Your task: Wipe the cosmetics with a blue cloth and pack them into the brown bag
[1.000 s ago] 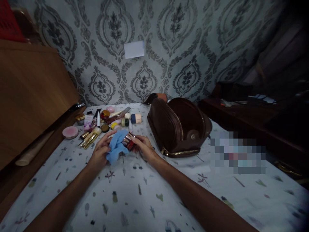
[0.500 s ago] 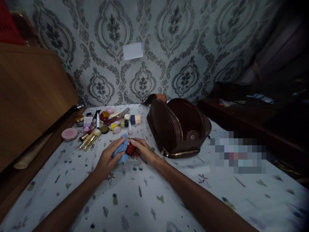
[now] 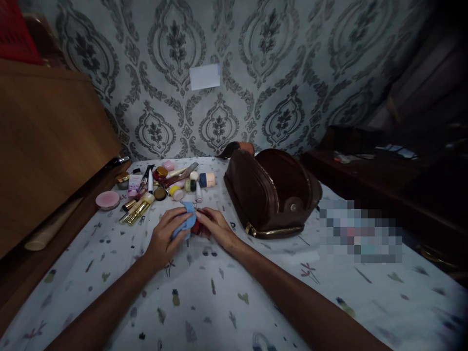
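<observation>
My left hand (image 3: 165,235) is closed on a light blue cloth (image 3: 188,220), its fingers pressing the cloth against a small dark red container (image 3: 196,227). Around the other side of that red container, my right hand (image 3: 216,228) is closed, with thumb and fingertips on it. Most of the container is hidden by the fingers and cloth, so its exact kind is unclear. Just beyond my hands lies a spread of cosmetics, including a yellow-capped jar (image 3: 177,193), a white tube (image 3: 198,192), gold-handled brushes (image 3: 136,212) and a pink round compact (image 3: 107,200).
An unzipped brown leather toiletry bag (image 3: 256,195) stands right of my hands. A wooden cabinet (image 3: 54,131) borders the left side, with a red basket (image 3: 18,36) on top. Patterned wallpaper (image 3: 219,122) closes off the back. A pixelated patch (image 3: 360,234) covers something at right.
My fingers have shifted around the red container, and less of it shows now. The blue cloth has moved up against it. The view has tilted slightly; the cosmetics and bag stay in place.
</observation>
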The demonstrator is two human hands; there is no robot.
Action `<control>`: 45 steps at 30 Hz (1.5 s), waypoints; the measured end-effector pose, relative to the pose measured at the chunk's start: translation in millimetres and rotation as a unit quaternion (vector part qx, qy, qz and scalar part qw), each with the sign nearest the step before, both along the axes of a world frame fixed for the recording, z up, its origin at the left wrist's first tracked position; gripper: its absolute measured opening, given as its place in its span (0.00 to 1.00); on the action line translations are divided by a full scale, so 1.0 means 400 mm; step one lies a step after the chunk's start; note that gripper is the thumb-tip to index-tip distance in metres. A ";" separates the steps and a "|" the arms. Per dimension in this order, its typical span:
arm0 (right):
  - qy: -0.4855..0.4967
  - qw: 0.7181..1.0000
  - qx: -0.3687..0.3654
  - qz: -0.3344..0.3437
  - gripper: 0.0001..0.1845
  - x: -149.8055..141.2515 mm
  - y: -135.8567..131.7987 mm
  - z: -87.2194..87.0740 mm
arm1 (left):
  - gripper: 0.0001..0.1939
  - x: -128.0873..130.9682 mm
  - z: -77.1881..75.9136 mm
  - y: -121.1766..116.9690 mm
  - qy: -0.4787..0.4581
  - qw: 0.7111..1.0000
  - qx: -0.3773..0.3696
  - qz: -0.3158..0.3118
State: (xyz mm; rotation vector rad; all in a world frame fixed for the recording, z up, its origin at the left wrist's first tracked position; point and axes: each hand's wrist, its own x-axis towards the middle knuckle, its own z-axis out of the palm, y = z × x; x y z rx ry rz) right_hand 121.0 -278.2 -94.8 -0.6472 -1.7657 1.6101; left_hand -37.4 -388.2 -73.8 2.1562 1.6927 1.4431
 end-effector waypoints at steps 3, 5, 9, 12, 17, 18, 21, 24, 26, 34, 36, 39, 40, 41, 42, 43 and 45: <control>-0.005 1.000 0.005 0.014 0.26 0.005 -0.001 -0.002 | 0.20 -0.001 -0.001 0.001 0.034 0.998 -0.045 -0.018; -0.014 0.999 0.026 0.025 0.26 0.009 -0.002 -0.001 | 0.23 -0.001 -0.003 0.001 0.035 0.995 -0.086 -0.026; -0.016 0.995 0.085 0.048 0.24 0.016 -0.009 0.005 | 0.23 0.001 0.000 0.002 0.000 0.991 -0.128 -0.047; -0.041 0.986 0.156 0.048 0.22 0.019 -0.017 0.011 | 0.21 0.004 0.007 0.002 -0.029 0.990 -0.133 -0.040; -0.051 0.951 0.306 0.020 0.22 0.018 -0.030 0.010 | 0.19 0.007 0.020 0.004 -0.071 0.988 -0.136 -0.008; -0.053 0.943 0.328 0.023 0.23 0.017 -0.032 0.008 | 0.19 0.007 0.022 0.005 -0.082 0.986 -0.142 -0.005; -0.068 0.925 0.372 0.040 0.30 0.016 -0.035 0.002 | 0.20 0.003 0.024 0.008 -0.120 0.979 -0.164 0.012; -0.073 0.916 0.388 0.063 0.34 0.016 -0.035 0.000 | 0.21 -0.002 0.018 0.012 -0.145 0.976 -0.160 0.037; -0.075 0.914 0.390 0.083 0.36 0.016 -0.037 0.000 | 0.21 -0.007 0.012 0.014 -0.154 0.975 -0.155 0.048; -0.067 0.925 0.358 0.106 0.45 0.009 -0.045 -0.001 | 0.19 -0.031 -0.016 0.030 -0.219 0.962 -0.131 0.094; -0.051 0.932 0.345 0.095 0.41 0.005 -0.043 -0.004 | 0.20 -0.033 -0.017 0.033 -0.267 0.950 -0.133 0.091; -0.020 0.948 0.315 0.041 0.36 -0.002 -0.042 -0.006 | 0.22 -0.022 -0.011 0.032 -0.320 0.932 -0.148 0.087; -0.008 0.954 0.299 0.017 0.34 -0.005 -0.042 -0.005 | 0.23 -0.016 -0.008 0.030 -0.322 0.930 -0.155 0.089; 0.004 0.959 0.283 -0.004 0.33 -0.006 -0.043 -0.004 | 0.24 -0.009 -0.005 0.028 -0.320 0.929 -0.159 0.098; 0.016 0.964 0.266 -0.022 0.32 -0.008 -0.044 -0.003 | 0.24 -0.002 -0.002 0.027 -0.314 0.929 -0.163 0.112; 0.027 0.967 0.250 -0.034 0.31 -0.008 -0.045 -0.002 | 0.25 0.004 -0.002 0.026 -0.309 0.927 -0.167 0.129; 0.041 0.972 0.227 -0.038 0.32 -0.009 -0.045 -0.001 | 0.29 0.010 -0.005 0.027 -0.318 0.915 -0.185 0.166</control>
